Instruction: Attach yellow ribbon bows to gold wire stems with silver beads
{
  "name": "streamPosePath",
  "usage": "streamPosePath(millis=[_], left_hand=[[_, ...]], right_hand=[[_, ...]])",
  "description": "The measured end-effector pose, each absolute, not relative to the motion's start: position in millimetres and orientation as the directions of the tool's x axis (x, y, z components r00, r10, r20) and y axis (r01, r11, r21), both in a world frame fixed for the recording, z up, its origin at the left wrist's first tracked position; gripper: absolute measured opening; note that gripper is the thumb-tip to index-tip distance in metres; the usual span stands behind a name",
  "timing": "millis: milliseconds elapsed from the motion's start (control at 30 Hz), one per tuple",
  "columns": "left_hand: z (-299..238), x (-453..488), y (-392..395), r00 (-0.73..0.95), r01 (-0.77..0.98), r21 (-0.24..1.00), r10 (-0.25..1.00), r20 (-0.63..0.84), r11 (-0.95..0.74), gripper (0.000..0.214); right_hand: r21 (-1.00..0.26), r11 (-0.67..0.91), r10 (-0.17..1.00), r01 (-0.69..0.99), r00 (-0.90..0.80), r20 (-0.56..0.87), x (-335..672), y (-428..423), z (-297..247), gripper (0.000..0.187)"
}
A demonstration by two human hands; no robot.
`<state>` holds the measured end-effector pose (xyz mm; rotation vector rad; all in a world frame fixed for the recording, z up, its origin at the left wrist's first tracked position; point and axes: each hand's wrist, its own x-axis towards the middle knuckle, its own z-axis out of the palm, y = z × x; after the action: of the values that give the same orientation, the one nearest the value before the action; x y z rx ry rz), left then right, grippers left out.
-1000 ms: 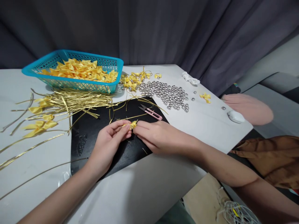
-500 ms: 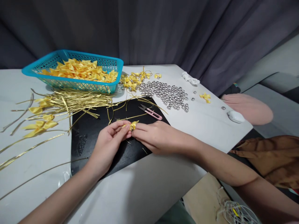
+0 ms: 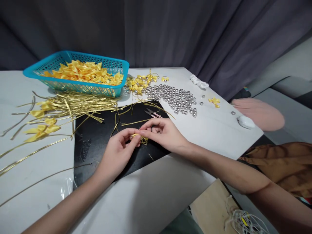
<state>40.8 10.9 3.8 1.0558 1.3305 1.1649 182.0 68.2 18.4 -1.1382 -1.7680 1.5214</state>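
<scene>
Both hands meet over the black mat [image 3: 97, 152], pinching a small yellow ribbon bow with gold cord ends [image 3: 144, 140]. My left hand [image 3: 122, 146] is closed on the bow from the left, its thumb and fingertips together. From the right, my right hand [image 3: 164, 131] presses thumb against fingertips at the bow's upper side, with the other fingers curled. Much of the bow is hidden behind the fingers. Just beyond my right hand lie pink-handled thread snips [image 3: 153, 113], partly covered by it. Loose gold cords [image 3: 136, 123] lie on the mat.
A blue basket [image 3: 75, 85] of yellow ribbon pieces stands at the back left, with a bundle of gold cords [image 3: 85, 103] before it. Silver beads [image 3: 175, 97] spread behind the mat. Finished-looking yellow bows [image 3: 42, 130] lie left. A white computer mouse [image 3: 246, 122] sits near the right edge.
The bow has been turned over in my fingers, now showing gold cord ends downward. My right hand has shifted up and now covers part of the snips.
</scene>
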Motion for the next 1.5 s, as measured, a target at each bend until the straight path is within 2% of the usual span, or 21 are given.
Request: streamPosePath(millis=[200,433,533,600,767,867,1067,1167,1300,1500], left_hand=[[2.7,41.2,10.9,-0.087,0.042,0.990,0.988,-0.131,0.135,0.024],[3.6,40.6,11.7,-0.050,0.066,0.990,0.992,-0.120,0.123,0.021],[2.5,39.5,11.5,-0.061,0.074,0.990,0.992,-0.113,0.117,0.022],[2.0,39.2,11.5,-0.064,0.078,0.991,0.993,-0.103,0.108,0.022],[-0.1,40.2,11.0,-0.066,0.087,0.992,0.994,-0.085,0.091,0.022],[-1.4,40.6,9.9,-0.049,0.112,0.990,0.996,-0.080,0.085,0.022],[-1.6,40.1,8.7,-0.066,0.169,0.985,0.997,-0.030,0.041,0.022],[-2.1,39.6,9.3,-0.086,0.161,0.986,0.996,-0.021,0.035,0.021],[-3.0,39.6,9.1,-0.098,0.174,0.984,0.995,-0.006,0.023,0.020],[-3.8,39.5,6.8,-0.077,0.238,0.971,0.996,0.040,-0.021,0.021]], right_hand=[[-0.983,-0.009,0.890,0.183,-0.447,-0.092,177.5,63.9,16.0,0.009],[-0.991,-0.055,0.868,0.121,-0.485,-0.107,177.4,66.1,11.6,0.012],[-0.988,-0.037,0.846,0.153,-0.522,-0.112,179.3,68.4,11.5,0.016],[-0.980,0.040,0.829,0.193,-0.554,-0.075,181.0,70.1,11.9,0.018],[-0.890,0.395,0.805,0.229,-0.553,0.215,184.3,71.5,11.8,0.014],[-0.882,0.418,0.798,0.217,-0.551,0.243,184.0,70.4,10.9,0.014],[-0.919,0.309,0.825,0.246,-0.551,0.130,182.6,70.8,12.7,0.016],[-0.836,0.461,0.768,0.298,-0.607,0.207,185.0,72.9,16.3,0.013],[-0.685,0.678,0.643,0.266,-0.666,0.378,188.1,73.4,19.1,0.015],[-0.631,0.744,0.593,0.221,-0.652,0.472,186.9,70.8,17.7,0.015]])
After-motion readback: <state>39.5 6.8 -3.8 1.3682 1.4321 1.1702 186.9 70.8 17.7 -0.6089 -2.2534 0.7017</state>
